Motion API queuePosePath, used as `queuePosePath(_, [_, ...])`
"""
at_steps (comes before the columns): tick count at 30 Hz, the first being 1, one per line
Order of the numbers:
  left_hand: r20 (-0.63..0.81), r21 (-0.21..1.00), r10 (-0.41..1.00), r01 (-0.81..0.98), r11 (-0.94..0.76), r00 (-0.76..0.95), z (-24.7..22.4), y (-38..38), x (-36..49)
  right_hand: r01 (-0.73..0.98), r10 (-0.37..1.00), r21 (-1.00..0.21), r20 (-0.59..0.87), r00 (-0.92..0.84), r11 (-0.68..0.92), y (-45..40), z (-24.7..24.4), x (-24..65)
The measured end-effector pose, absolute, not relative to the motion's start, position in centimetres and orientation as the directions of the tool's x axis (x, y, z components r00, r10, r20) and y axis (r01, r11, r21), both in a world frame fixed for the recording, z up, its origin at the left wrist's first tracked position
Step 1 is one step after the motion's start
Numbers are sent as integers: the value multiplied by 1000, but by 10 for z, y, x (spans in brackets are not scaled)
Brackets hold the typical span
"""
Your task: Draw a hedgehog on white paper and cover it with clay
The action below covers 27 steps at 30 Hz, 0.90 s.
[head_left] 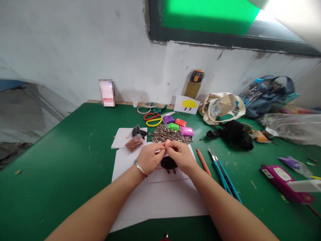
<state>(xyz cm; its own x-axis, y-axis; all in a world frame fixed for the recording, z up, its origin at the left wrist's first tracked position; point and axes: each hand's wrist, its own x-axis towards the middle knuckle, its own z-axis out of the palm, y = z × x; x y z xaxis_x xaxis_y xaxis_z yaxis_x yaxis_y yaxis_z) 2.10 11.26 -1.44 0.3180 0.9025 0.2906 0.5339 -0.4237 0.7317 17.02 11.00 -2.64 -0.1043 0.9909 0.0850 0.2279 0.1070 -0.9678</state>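
Observation:
Both hands meet over white paper (160, 204) in the middle of the table. My left hand (149, 157) and my right hand (181, 154) pinch a small lump of pink clay (167, 143) between their fingertips. Just below them, a black oval shape (169, 163) with short brown legs lies on a smaller white sheet (165, 178), partly covered by the hands. A pile of striped sunflower seeds (165, 133) lies beyond the fingers. To the left rest a brown clay packet (134, 143) and an opened wrapper of black clay (139, 131).
Purple (168, 119), red (180, 122), green (173, 127) and pink (187, 131) packets lie by the seeds, near scissors (153, 122). An orange pen (203, 161), a blue utility knife (225, 179) and a magenta glue gun (283, 183) lie right. A yellow hedgehog picture (187, 104) leans behind.

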Motion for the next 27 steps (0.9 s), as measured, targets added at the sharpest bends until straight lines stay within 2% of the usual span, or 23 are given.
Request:
queuePosePath(10, [286, 714, 928, 593, -372, 238, -16, 111, 25, 350, 984, -920, 151, -93, 174, 110, -26, 167])
queuePosePath(20, [392, 729, 904, 542, -418, 171, -14, 107, 27, 188, 976, -965, 153, -156, 182, 112, -24, 171])
queuePosePath(27, [432, 709, 882, 534, -460, 187, -11, 107, 25, 194, 971, -963, 152, -186, 188, 108, -19, 171])
